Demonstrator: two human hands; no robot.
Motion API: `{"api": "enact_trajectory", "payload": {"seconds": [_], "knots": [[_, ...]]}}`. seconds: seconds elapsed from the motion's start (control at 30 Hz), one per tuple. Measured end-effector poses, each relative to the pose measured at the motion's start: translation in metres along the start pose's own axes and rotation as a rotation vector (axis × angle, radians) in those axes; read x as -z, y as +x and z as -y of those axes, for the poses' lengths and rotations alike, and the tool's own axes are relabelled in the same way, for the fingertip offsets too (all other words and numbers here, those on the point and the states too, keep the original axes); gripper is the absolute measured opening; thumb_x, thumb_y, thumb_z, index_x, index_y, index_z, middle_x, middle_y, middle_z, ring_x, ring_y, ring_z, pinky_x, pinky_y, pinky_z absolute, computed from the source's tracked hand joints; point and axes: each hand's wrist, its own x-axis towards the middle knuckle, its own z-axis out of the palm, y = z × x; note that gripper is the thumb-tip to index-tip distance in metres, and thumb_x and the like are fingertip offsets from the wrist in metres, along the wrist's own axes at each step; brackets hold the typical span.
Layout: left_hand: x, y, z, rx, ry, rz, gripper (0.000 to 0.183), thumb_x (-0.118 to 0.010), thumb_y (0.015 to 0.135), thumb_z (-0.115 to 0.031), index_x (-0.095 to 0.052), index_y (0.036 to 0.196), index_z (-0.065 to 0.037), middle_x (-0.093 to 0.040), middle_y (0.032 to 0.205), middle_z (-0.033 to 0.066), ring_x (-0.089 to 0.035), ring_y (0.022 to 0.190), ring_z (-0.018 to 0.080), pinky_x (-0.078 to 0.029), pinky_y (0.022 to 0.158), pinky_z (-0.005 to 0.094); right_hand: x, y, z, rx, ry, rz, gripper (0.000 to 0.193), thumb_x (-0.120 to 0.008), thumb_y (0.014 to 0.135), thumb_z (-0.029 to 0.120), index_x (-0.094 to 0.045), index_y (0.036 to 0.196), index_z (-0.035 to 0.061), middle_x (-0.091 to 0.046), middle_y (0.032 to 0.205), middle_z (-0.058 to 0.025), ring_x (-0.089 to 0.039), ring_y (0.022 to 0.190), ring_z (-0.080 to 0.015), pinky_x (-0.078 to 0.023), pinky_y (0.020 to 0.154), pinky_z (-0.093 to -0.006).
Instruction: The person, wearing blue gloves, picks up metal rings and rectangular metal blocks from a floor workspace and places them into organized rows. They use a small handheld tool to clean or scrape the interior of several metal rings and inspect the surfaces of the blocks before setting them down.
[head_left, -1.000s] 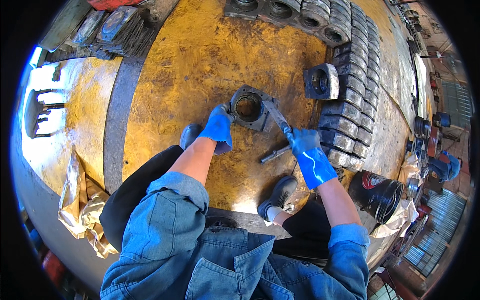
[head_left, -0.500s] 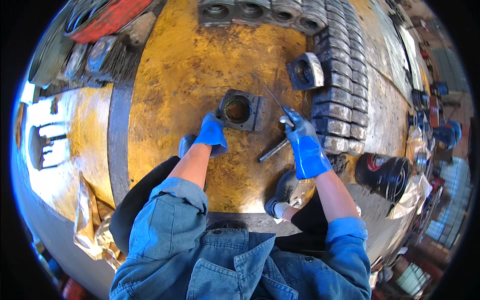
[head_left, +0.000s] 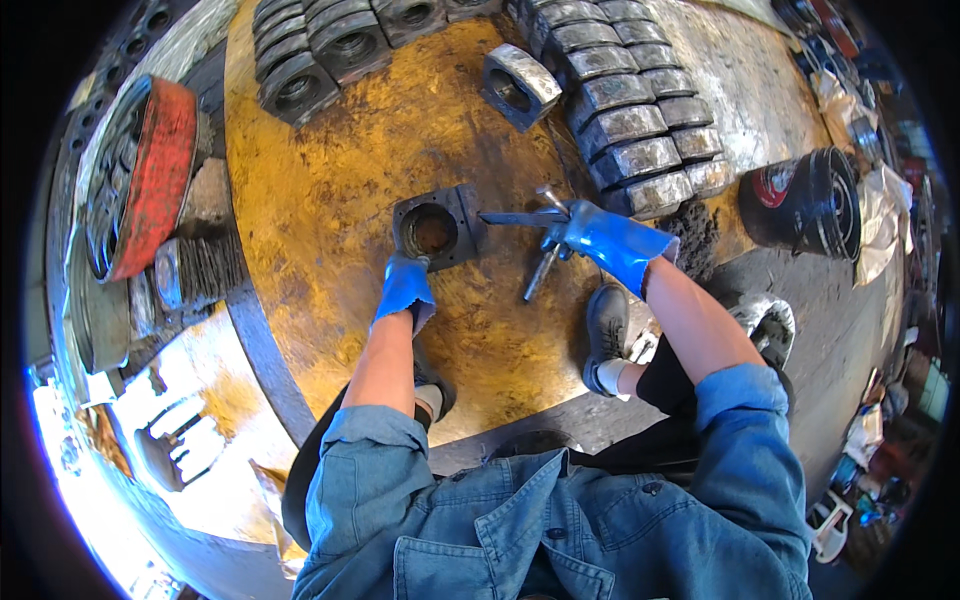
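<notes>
Here's the block [head_left: 467,222], square and dark with a round bore, lying on the yellow floor [head_left: 520,385] out ahead between the two shoes, bore facing up! The left hand [head_left: 402,287], gloved in blue, is right at its near left corner, touching the edge, but the fingers tuck out of sight there, so I can't tell how far they close or whether they truly grip. Over to the right hand [head_left: 605,236], and that one's a fist, wrapped round a flat blade [head_left: 522,219] that points left, straight at the block. The tip sits right by the block's right edge; contact or a sliver of a gap, I can't call it. So the block lies just beyond the left hand and well to the left of the right fist. My read of the step: steadying with the left, working the edge with the blade. The next move calls for a firm left hold, fingers clear of the blade's path, and a controlled tip. Below the fist juts a metal rod [head_left: 541,275]; held or lying beneath, I can't say. Farther out, a loose block [head_left: 532,72] leans by the stacked blocks [head_left: 635,125], with a black bucket [head_left: 815,200] off right.
</notes>
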Motion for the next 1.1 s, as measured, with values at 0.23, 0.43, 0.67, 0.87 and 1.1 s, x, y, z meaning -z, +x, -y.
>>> {"api": "enact_trajectory", "payload": {"seconds": [0.23, 0.43, 0.67, 0.87, 1.1], "knots": [[0.005, -0.019, -0.059, 0.480, -0.205, 0.178, 0.023, -0.058, 0.094, -0.026, -0.064, 0.109, -0.011, -0.070, 0.100, 0.0063, -0.065, 0.074, 0.0188, -0.047, 0.055, 0.0338, -0.002, 0.036, -0.026, 0.262, -0.107, 0.107, 0.026, -0.060, 0.080, 0.010, -0.066, 0.104, -0.0002, -0.066, 0.075, -0.0140, -0.062, 0.064, -0.0204, -0.047, 0.056, -0.0346], [0.014, -0.015, -0.048, 0.548, -0.236, 0.212, 0.027, -0.058, 0.092, -0.022, -0.060, 0.116, -0.010, -0.068, 0.102, 0.0064, -0.067, 0.075, 0.0205, -0.049, 0.057, 0.0340, 0.033, 0.033, 0.024, 0.207, -0.526, 0.215, 0.028, -0.063, 0.078, 0.018, -0.069, 0.104, 0.0082, -0.067, 0.074, -0.0142, -0.065, 0.065, -0.0288, -0.049, 0.059, -0.0410], [0.009, 0.000, -0.038, 0.630, -0.229, 0.268, 0.018, -0.053, 0.096, -0.031, -0.061, 0.106, -0.018, -0.068, 0.095, -0.0005, -0.064, 0.079, 0.0172, -0.050, 0.068, 0.0330, 0.001, 0.026, -0.014, 0.267, -0.444, -0.009, 0.025, -0.063, 0.085, 0.023, -0.067, 0.105, 0.0083, -0.067, 0.083, -0.0180, -0.064, 0.076, -0.0370, -0.051, 0.069, -0.0467], [0.013, 0.001, -0.034, 0.674, -0.272, 0.313, 0.019, -0.057, 0.093, -0.030, -0.062, 0.108, -0.019, -0.068, 0.095, 0.0005, -0.064, 0.077, 0.0173, -0.050, 0.065, 0.0336, 0.040, 0.034, -0.008, -0.025, -0.106, -0.036, 0.024, -0.067, 0.088, 0.024, -0.071, 0.096, 0.0024, -0.070, 0.077, -0.0122, -0.067, 0.068, -0.0210, -0.053, 0.058, -0.0369], [0.010, -0.004, -0.055, 0.716, -0.222, 0.318, 0.017, -0.055, 0.095, -0.033, -0.063, 0.100, -0.019, -0.068, 0.091, -0.0018, -0.065, 0.079, 0.0174, -0.051, 0.065, 0.0316, 0.034, 0.047, -0.027, 0.105, 0.063, 0.117, 0.015, -0.060, 0.088, 0.014, -0.068, 0.096, 0.0040, -0.067, 0.076, -0.0060, -0.061, 0.062, -0.0136, -0.048, 0.055, -0.0311]]}}
